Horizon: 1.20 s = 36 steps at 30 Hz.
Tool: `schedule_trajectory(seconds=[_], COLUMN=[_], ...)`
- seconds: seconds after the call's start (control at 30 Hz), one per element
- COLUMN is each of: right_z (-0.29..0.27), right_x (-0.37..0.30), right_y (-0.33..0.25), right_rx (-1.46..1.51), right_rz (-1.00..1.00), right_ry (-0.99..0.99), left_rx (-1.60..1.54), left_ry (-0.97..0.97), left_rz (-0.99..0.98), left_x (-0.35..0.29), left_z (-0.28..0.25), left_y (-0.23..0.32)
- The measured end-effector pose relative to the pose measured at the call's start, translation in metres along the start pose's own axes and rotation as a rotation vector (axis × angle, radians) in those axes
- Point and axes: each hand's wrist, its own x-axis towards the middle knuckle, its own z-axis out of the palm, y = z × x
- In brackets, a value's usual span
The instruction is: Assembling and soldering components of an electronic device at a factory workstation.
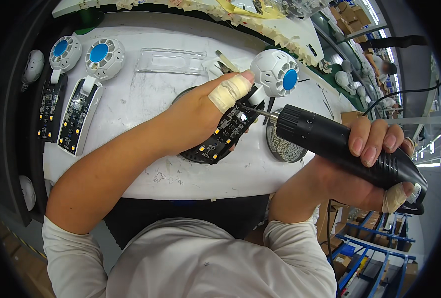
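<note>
My left hand (pixel 200 116), its thumb wrapped in cream tape, is closed around a device with a black circuit board (pixel 225 131) on its handle and a round white head (pixel 267 74) with a blue disc. In my right hand (pixel 374 154) is a black electric screwdriver (pixel 325 136), tilted down to the left. Its thin bit reaches the upper end of the board, close to my left thumb; whether it sits in a screw is too small to tell. Tape also covers a fingertip of the right hand. Under the board, a dark round base is partly hidden.
Two similar devices lie at the left, one with a white handle shell (pixel 86 126). A clear plastic tray (pixel 171 61) is behind my left hand. Right of the board stands a round dish of small screws (pixel 284 141). Taped strips (pixel 260 30) line the far edge; a person (pixel 383 69) is beyond.
</note>
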Motion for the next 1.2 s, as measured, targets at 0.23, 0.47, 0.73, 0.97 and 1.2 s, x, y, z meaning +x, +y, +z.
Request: schedule_trajectory(seconds=[0.23,0.47,0.73,0.97,1.2], right_z=[0.002,0.002,0.006,0.003,0.004], right_x=[-0.002,-0.005,-0.011,-0.01,-0.01], right_y=[-0.001,0.0,0.0,0.001,0.003], right_rx=[-0.015,-0.035,-0.068,-0.063,-0.044], right_rz=[0.01,-0.002,-0.039,-0.034,-0.026], right_ry=[-0.01,-0.091,-0.188,-0.199,-0.205], left_rx=[0.188,0.252,0.227,0.221,0.387], left_ry=[-0.046,0.0,0.032,0.048,0.071], left_rz=[0.125,0.177,0.171,0.157,0.366], left_x=[0.005,0.005,0.004,0.004,0.01], left_z=[-0.008,-0.007,-0.006,-0.004,-0.008], left_y=[-0.008,-0.009,-0.009,-0.008,-0.016])
